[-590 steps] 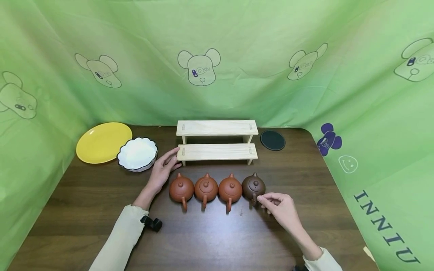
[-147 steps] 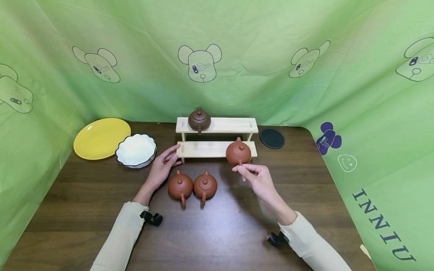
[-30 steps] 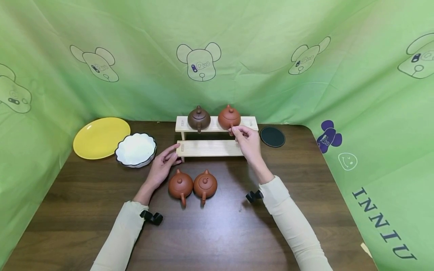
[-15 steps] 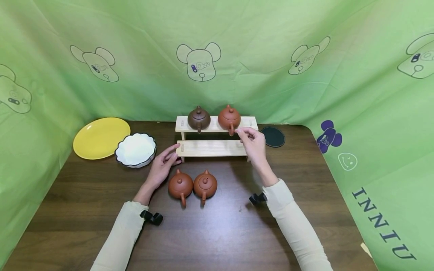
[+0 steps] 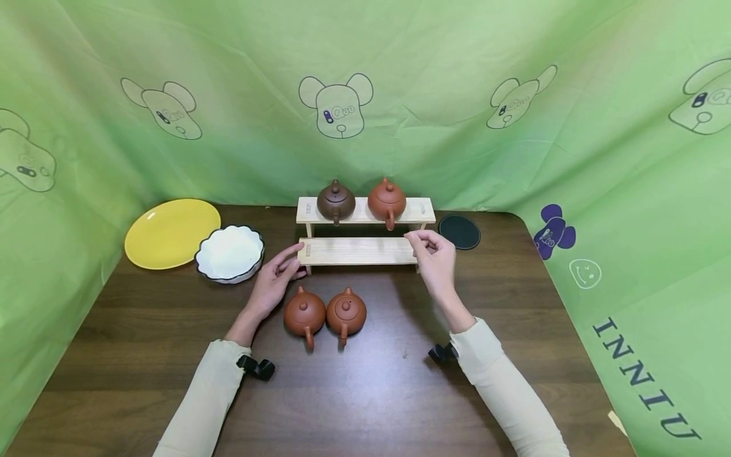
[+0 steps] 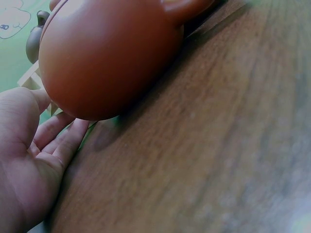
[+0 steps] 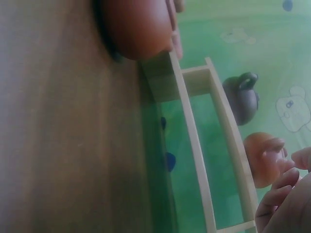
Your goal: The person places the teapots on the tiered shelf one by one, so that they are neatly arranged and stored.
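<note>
A dark brown teapot and a reddish-brown teapot stand side by side on the upper shelf of a two-step wooden rack. Two more reddish teapots, a left one and a right one, sit on the table before the rack, handles towards me. My left hand touches the left end of the lower shelf with its fingers. Over that shelf's right end is my right hand, fingers loosely bent, holding nothing, just apart from the upper reddish teapot's handle. A nearby teapot covers part of the left wrist view.
At the left lie a yellow oval plate and a white scalloped bowl with a dark rim. A black round coaster lies right of the rack. A green curtain hangs behind and beside the wooden table.
Since the oldest frame, the dark teapot and one reddish teapot went from the table row onto the upper shelf. My right hand let go of the reddish one and drew back; the left stayed.
</note>
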`<action>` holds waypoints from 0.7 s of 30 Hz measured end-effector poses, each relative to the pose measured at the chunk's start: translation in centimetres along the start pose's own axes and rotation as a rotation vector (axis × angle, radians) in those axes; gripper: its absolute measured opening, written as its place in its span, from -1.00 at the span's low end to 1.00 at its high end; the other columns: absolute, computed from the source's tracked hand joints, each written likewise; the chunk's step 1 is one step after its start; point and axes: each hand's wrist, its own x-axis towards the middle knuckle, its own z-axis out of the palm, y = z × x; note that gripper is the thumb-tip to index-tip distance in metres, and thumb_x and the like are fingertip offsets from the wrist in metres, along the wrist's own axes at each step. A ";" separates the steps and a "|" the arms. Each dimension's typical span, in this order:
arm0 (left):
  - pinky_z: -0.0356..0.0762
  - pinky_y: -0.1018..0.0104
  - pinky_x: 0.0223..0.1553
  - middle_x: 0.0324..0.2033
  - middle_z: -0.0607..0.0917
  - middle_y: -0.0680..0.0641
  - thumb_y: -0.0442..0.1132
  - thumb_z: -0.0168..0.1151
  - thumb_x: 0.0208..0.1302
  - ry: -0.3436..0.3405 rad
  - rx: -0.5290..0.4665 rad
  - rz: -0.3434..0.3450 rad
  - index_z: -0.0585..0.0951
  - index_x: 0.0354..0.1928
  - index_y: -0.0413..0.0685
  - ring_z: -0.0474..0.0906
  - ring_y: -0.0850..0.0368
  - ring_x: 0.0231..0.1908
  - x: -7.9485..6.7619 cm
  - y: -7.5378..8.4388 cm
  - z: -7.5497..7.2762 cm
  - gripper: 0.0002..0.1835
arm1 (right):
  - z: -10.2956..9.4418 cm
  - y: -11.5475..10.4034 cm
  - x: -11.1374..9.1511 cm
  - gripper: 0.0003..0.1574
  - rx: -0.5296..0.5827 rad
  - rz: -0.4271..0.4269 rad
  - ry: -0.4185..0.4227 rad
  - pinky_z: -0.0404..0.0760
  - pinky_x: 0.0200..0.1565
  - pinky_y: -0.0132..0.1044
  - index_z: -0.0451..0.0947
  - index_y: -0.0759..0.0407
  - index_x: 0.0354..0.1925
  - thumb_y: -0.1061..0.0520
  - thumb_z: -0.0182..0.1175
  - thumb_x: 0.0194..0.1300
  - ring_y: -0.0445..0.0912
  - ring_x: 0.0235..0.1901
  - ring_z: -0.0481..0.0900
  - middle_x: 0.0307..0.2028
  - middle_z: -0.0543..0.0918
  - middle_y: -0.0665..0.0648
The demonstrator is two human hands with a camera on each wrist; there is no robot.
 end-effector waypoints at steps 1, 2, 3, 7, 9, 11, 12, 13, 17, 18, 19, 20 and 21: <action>0.80 0.37 0.19 0.55 0.52 -0.26 -0.27 0.10 0.78 0.001 0.001 0.001 0.46 0.63 -0.20 0.76 0.39 0.05 0.0 0.0 0.0 -0.50 | -0.2 0.0 -0.3 -0.80 -0.002 -0.002 -0.007 0.22 -0.65 -0.57 0.78 0.53 -0.12 0.31 0.42 0.51 -0.33 -0.64 0.37 -0.60 0.53 -0.09; 0.79 0.38 0.19 0.55 0.51 -0.27 -0.27 0.10 0.79 0.000 0.004 0.004 0.45 0.63 -0.21 0.76 0.38 0.05 0.0 -0.1 0.0 -0.50 | -0.3 0.2 -0.5 -0.80 -0.002 -0.006 -0.016 0.24 -0.64 -0.56 0.79 0.52 -0.13 0.30 0.42 0.51 -0.33 -0.65 0.38 -0.60 0.53 -0.09; 0.79 0.38 0.19 0.55 0.51 -0.27 -0.28 0.10 0.78 0.003 0.004 0.005 0.45 0.63 -0.21 0.77 0.38 0.05 0.0 -0.1 0.0 -0.50 | -0.4 0.2 -0.8 -0.80 -0.002 -0.008 -0.026 0.26 -0.63 -0.56 0.80 0.51 -0.13 0.29 0.43 0.51 -0.32 -0.64 0.39 -0.60 0.54 -0.09; 0.78 0.40 0.19 0.54 0.51 -0.31 -0.27 0.09 0.79 0.005 0.013 0.014 0.45 0.63 -0.22 0.78 0.32 0.05 0.1 -0.2 -0.1 -0.49 | -0.8 0.6 -1.9 -0.77 -0.009 0.003 -0.056 0.29 -0.60 -0.54 0.80 0.47 -0.17 0.24 0.44 0.51 -0.30 -0.60 0.43 -0.58 0.56 -0.08; 0.78 0.40 0.19 0.54 0.51 -0.32 -0.27 0.09 0.79 0.005 0.014 0.014 0.45 0.63 -0.22 0.78 0.31 0.05 0.1 -0.2 -0.1 -0.49 | -0.9 0.6 -2.5 -0.76 -0.016 0.016 -0.070 0.26 -0.61 -0.52 0.80 0.46 -0.18 0.22 0.45 0.51 -0.29 -0.60 0.43 -0.58 0.57 -0.06; 0.79 0.40 0.19 0.54 0.51 -0.31 -0.27 0.10 0.79 0.003 0.014 0.009 0.45 0.63 -0.22 0.78 0.32 0.05 0.1 -0.2 -0.1 -0.49 | -1.0 0.7 -3.1 -0.77 -0.017 0.027 -0.085 0.22 -0.62 -0.51 0.80 0.45 -0.18 0.22 0.45 0.51 -0.27 -0.61 0.42 -0.58 0.57 -0.03; 0.79 0.39 0.19 0.54 0.51 -0.29 -0.26 0.10 0.79 0.000 0.014 0.006 0.45 0.63 -0.21 0.77 0.33 0.06 0.1 -0.2 -0.1 -0.49 | -1.0 0.7 -3.4 -0.77 -0.015 0.027 -0.094 0.20 -0.62 -0.51 0.79 0.46 -0.18 0.22 0.44 0.52 -0.27 -0.62 0.41 -0.59 0.56 -0.01; 0.79 0.39 0.19 0.55 0.52 -0.27 -0.25 0.10 0.79 0.001 0.012 -0.001 0.45 0.63 -0.19 0.77 0.35 0.06 0.0 -0.1 -0.1 -0.49 | -1.0 0.7 -3.6 -0.77 -0.016 0.028 -0.100 0.17 -0.63 -0.51 0.79 0.45 -0.19 0.23 0.44 0.52 -0.28 -0.63 0.39 -0.59 0.56 -0.01; 0.80 0.37 0.19 0.55 0.52 -0.23 -0.24 0.11 0.79 -0.004 0.010 -0.011 0.46 0.63 -0.16 0.76 0.36 0.06 0.0 0.1 -0.1 -0.49 | -1.0 1.0 -4.5 -0.80 -0.014 0.018 -0.115 0.14 -0.65 -0.52 0.80 0.45 -0.20 0.26 0.44 0.51 -0.30 -0.67 0.33 -0.60 0.56 0.00; 0.80 0.37 0.19 0.55 0.52 -0.23 -0.24 0.11 0.79 -0.005 0.010 -0.012 0.46 0.64 -0.16 0.76 0.36 0.06 0.0 0.1 0.0 -0.49 | -1.0 1.1 -4.7 -0.80 -0.016 0.013 -0.117 0.14 -0.65 -0.53 0.80 0.45 -0.20 0.26 0.44 0.51 -0.32 -0.67 0.32 -0.60 0.56 -0.02; 0.80 0.37 0.19 0.55 0.53 -0.23 -0.24 0.11 0.79 -0.005 0.010 -0.012 0.46 0.64 -0.16 0.77 0.36 0.06 0.0 0.1 0.0 -0.49 | -0.9 1.1 -4.9 -0.80 -0.017 0.012 -0.117 0.14 -0.66 -0.53 0.81 0.44 -0.21 0.26 0.44 0.51 -0.32 -0.68 0.31 -0.60 0.57 0.00; 0.80 0.37 0.19 0.54 0.53 -0.24 -0.24 0.11 0.78 -0.006 0.010 -0.012 0.46 0.64 -0.16 0.77 0.35 0.06 0.0 0.1 0.0 -0.49 | -0.9 1.2 -5.0 -0.80 -0.018 0.011 -0.118 0.14 -0.66 -0.53 0.81 0.44 -0.21 0.26 0.44 0.51 -0.32 -0.68 0.32 -0.60 0.57 0.02; 0.80 0.37 0.19 0.54 0.53 -0.24 -0.24 0.11 0.78 -0.006 0.010 -0.012 0.46 0.64 -0.17 0.77 0.36 0.06 0.0 0.1 0.0 -0.49 | -0.9 1.2 -5.2 -0.81 -0.019 0.012 -0.119 0.16 -0.65 -0.53 0.81 0.43 -0.22 0.26 0.45 0.50 -0.33 -0.67 0.33 -0.60 0.57 0.02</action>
